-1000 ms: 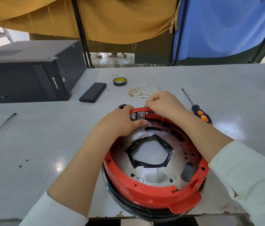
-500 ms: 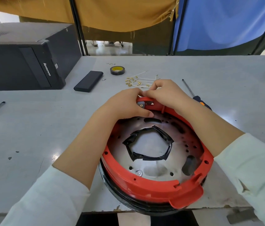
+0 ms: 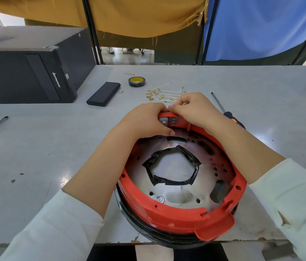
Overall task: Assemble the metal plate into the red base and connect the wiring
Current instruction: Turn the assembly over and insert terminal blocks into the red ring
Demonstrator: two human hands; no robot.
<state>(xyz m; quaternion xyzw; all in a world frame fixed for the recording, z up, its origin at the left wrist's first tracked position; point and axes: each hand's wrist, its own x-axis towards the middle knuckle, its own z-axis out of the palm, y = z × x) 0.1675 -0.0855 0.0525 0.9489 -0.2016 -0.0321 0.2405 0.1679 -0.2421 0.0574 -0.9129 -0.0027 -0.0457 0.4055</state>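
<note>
I see the red base sitting at the near edge of the grey table, with the metal plate lying inside its ring. My left hand curls over the far rim, thumb on the plate's inner side, gripping the base beside a small grey connector. My right hand is bunched at the same rim — fingertips pinched together, though on what I cannot tell. White wires with brass terminals lie just beyond. A black computer tower at far left reads "lenovo" — near it a tape roll.
</note>
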